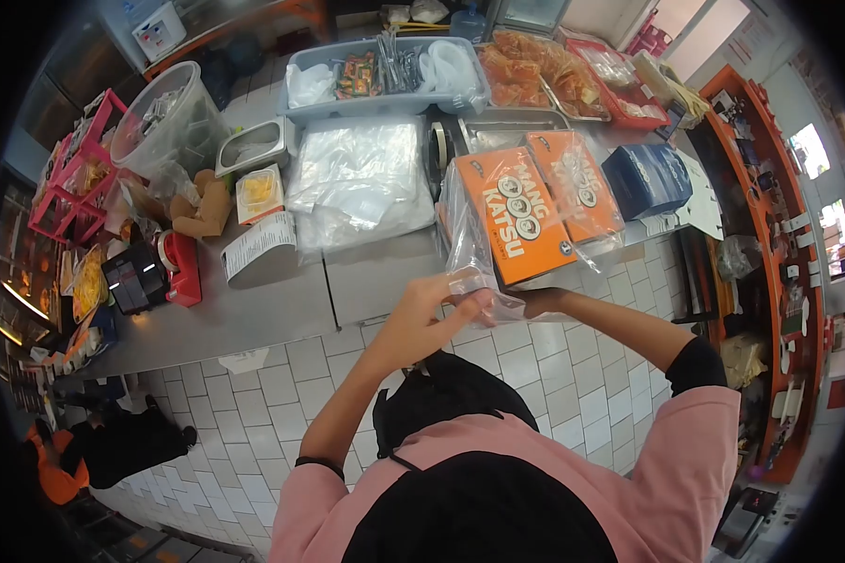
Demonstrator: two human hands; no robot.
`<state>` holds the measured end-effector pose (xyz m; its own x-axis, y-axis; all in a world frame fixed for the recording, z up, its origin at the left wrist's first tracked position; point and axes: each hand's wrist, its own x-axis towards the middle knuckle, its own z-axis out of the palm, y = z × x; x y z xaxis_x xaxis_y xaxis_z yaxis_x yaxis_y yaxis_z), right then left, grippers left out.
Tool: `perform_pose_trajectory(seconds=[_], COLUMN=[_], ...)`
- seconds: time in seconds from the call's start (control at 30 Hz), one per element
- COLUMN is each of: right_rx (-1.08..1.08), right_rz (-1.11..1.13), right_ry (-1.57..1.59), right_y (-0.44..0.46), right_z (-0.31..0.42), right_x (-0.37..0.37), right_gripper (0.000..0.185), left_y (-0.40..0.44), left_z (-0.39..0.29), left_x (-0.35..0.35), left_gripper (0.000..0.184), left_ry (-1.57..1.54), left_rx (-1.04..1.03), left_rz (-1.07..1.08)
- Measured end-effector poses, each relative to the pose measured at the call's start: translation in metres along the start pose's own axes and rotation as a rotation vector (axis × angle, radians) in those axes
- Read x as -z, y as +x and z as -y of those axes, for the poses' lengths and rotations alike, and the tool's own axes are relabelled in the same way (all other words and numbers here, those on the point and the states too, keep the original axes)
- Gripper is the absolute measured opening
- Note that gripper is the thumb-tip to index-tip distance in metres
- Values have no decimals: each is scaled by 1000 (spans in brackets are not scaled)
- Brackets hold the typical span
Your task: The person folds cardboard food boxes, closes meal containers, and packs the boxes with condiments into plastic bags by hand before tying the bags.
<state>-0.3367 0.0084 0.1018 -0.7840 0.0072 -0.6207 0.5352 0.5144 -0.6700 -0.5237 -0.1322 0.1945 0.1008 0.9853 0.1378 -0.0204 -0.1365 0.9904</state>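
An orange box [521, 220] printed "MANG KATSU" lies at the counter's front edge, partly inside a clear plastic bag [465, 249]. My left hand [441, 310] is closed on the bag's gathered edge at the box's near left corner. At the box's near end is my right hand [542, 301], its fingers hidden by the box and the bag. A second orange box [580, 183] sits directly to the right, with clear plastic around its lower end. To the left, a stack of flat clear plastic bags [357, 178] rests on the counter.
Behind stands a blue-grey bin [385, 105] of sachets and utensils. A dark blue box [648, 180] is at the right. Further left are a receipt [258, 246], a red tape dispenser [180, 267] and a clear tub [171, 117]. Another person [127, 446] is at lower left.
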Motion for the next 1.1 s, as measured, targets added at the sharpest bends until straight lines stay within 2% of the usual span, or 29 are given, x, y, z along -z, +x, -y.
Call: perform_pose_trajectory(seconds=[0.1, 0.17, 0.27, 0.3, 0.33, 0.4, 0.47, 0.53, 0.57, 0.6, 0.63, 0.67, 0.73, 0.77, 0.8, 0.87, 0.9, 0.97, 1.0, 1.07, 1.1], right_rx=[-318, -421, -323, -287, -284, -311, -225, -352, -345, -261, -158, -143, -27, 20, 32, 93, 106, 255, 418, 633, 640], right_rz=[-96, -119, 31, 217, 215, -75, -68, -58, -55, -435, -822, -825, -1091, -1111, -1106, -938, -931, -558, -675, -727, -718], right_ry=[-266, -369, -334, -316, -319, -336, -318, -337, -345, -606, -853, -862, -708, -353, -352, 458, 451, 1055, 1152, 1194, 1197], right_y=[-11, -10, 10, 8, -10, -74, -110, -134, -140, -144, -148, -146, -130, -123, -124, -132, -137, -150, -168, -188, -193], right_z=[-11, -31, -84, -95, -76, 2, 35, 77, 77, 76, 71, 59, 19, 2, -8, -12, -18, -24, -14, -3, -2], right_x=[-11, -14, -20, -2, 7, 35, 56, 79, 87, 94, 99, 103, 106, 113, 119, 133, 143, 164, 173, 183, 182], right_gripper=[61, 68, 59, 54, 54, 45, 44, 46, 46, 57, 68, 68, 82, 89, 89, 70, 70, 51, 39, 40, 40], left_y=[2, 1, -5, -6, -5, 1, 9, 19, 25, 32, 43, 54, 66, 71, 76, 84, 91, 111, 120, 139, 143], left_z=[1, 0, 4, 3, 0, -6, -13, -20, -22, -25, -28, -30, -29, -27, -26, -26, -33, -58, -67, -75, -72], left_x=[-14, -22, -2, 2, 5, 7, 7, 7, 6, 4, 3, 3, -7, -12, -15, -17, -16, -12, -10, -6, 3], left_gripper=[18, 20, 21, 21, 24, 27, 26, 26, 26, 26, 25, 25, 24, 24, 24, 26, 26, 27, 28, 25, 18], left_ry=[33, 78, 133, 135, 22, -85, -18, 7, 25, 27, 130, 239, 176, 97, 104, 103, 111, 299, 364, 206, 449], left_rx=[-1, 56, 67, 66, 77, 84, 30, 6, -15, -12, -115, -227, -255, -272, -270, -213, -219, -266, -281, -199, -246], left_rz=[63, 24, 10, 7, -32, -72, -100, -141, -180, -191, -204, -218, -268, -305, -315, -433, -445, -352, -326, -344, -381])
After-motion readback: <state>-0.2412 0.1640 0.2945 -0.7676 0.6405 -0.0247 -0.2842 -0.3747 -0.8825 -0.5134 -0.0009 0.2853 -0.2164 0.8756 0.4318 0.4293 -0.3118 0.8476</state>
